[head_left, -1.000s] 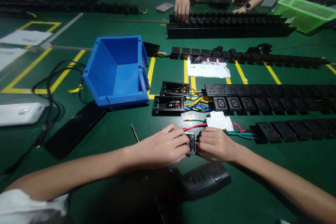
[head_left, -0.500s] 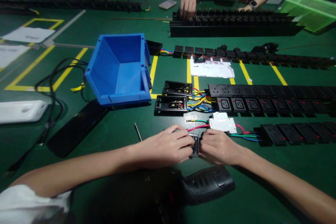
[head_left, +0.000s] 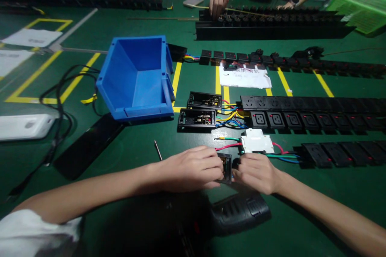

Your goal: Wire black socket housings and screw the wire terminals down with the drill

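Observation:
My left hand [head_left: 194, 168] is wrapped over a small black plastic housing [head_left: 228, 168], whose open right end shows past the fingers, with brass-coloured metal inside. Just right of it, my right hand [head_left: 257, 173] is closed in a pinch, apparently on a wire; a bit of blue shows at the fingertips, but most is hidden. Behind the hands lies a white box-shaped part [head_left: 257, 141] with a red wire [head_left: 229, 146] running towards the housing and a short green wire [head_left: 230, 139] ending in a ring terminal. Green and blue wires link it to a black socket strip [head_left: 340, 154].
A blue bin [head_left: 144, 88] stands left of two open wired housings [head_left: 197, 119]. A black-handled tool [head_left: 241, 213] lies nearest me, a thin metal rod [head_left: 158, 150] left of my hand. Across the table, a co-worker's hand [head_left: 218, 0] works over black rails [head_left: 265, 31].
My right hand has drawn slightly right and down, widening the gap to the housing. My left hand stays over it. A thin rod now crosses above the co-worker's rails.

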Demonstrator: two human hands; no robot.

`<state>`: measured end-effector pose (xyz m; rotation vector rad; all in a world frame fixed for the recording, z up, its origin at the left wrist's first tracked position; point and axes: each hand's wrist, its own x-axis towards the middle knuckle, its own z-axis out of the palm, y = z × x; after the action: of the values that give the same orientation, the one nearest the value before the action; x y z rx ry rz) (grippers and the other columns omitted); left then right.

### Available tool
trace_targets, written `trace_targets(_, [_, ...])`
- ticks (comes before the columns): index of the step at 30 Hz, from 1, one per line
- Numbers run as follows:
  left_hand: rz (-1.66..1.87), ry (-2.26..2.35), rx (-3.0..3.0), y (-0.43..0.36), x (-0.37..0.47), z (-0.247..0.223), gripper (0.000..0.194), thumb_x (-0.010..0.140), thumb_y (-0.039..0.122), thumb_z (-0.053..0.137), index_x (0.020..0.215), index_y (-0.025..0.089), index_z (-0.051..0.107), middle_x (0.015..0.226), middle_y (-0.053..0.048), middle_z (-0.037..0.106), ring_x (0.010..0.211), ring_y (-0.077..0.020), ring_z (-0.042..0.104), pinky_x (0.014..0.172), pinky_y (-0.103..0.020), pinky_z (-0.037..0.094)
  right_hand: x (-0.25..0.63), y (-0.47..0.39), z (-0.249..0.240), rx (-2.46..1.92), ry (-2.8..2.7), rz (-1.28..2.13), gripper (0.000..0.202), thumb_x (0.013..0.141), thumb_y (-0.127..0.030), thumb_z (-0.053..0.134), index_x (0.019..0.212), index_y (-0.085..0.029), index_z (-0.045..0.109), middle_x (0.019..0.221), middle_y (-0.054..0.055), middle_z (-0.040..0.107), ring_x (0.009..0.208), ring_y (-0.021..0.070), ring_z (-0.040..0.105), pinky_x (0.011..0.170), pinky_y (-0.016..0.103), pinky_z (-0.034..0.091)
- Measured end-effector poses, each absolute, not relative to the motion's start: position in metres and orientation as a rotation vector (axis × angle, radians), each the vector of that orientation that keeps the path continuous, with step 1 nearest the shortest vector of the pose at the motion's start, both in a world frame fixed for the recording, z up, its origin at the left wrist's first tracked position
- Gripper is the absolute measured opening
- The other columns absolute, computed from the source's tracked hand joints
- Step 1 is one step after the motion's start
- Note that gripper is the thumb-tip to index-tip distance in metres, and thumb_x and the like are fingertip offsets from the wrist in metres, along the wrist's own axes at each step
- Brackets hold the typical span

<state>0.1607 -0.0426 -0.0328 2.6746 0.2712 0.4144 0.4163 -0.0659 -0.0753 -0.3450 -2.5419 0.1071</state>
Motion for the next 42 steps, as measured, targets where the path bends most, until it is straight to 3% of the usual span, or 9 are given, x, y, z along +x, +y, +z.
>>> trace_targets(14, [0.391, 0.247, 2.741, -0.0426, 0.1611, -0.0332, 0.02, 0.096, 0.021, 0.046, 0.092, 0.015, 0.064, 0.088, -0.005, 0.064, 0.085, -0.016, 0.055, 0.09, -0.03, 0.045, 0.4152, -0.0645, -0.0804, -0.397, -2.592, 0.163, 0.019, 0.086, -0.017, 0.063, 0.074, -0.014, 0.048, 0.062, -0.001, 0.043, 0.063, 0.0113, 0.037, 0.063, 0.028, 0.025])
trace_targets(23, [0.365, 0.248, 2.796, -0.0407, 0.1615, -0.0325, 0.018, 0.096, 0.02, 0.047, 0.087, 0.017, 0.062, 0.086, -0.005, 0.062, 0.083, -0.0158, 0.054, 0.085, -0.03, 0.044, 0.4158, -0.0636, -0.079, -0.41, -2.668, 0.181, 0.014, 0.092, -0.015, 0.054, 0.079, -0.014, 0.051, 0.064, -0.001, 0.046, 0.065, 0.011, 0.041, 0.067, 0.028, 0.029])
trace_targets(39, [0.175, 0.323, 2.516, -0.0368, 0.1601, -0.0315, 0.01, 0.095, 0.025, 0.051, 0.095, 0.017, 0.058, 0.091, -0.003, 0.061, 0.083, -0.0155, 0.049, 0.082, -0.028, 0.04, 0.4139, -0.0621, -0.0779, -0.408, -2.686, 0.179, 0.015, 0.091, -0.019, 0.058, 0.079, -0.015, 0.048, 0.063, -0.002, 0.047, 0.062, 0.0107, 0.039, 0.066, 0.029, 0.032])
trace_targets(42, [0.218, 0.321, 2.485, -0.036, 0.1599, -0.031, 0.01, 0.094, 0.026, 0.054, 0.096, 0.016, 0.057, 0.101, -0.005, 0.062, 0.09, -0.0167, 0.05, 0.083, -0.029, 0.041, 0.4141, -0.0623, -0.0787, -0.403, -2.68, 0.178, 0.019, 0.09, -0.019, 0.058, 0.076, -0.015, 0.046, 0.063, -0.002, 0.046, 0.062, 0.0103, 0.039, 0.066, 0.029, 0.031])
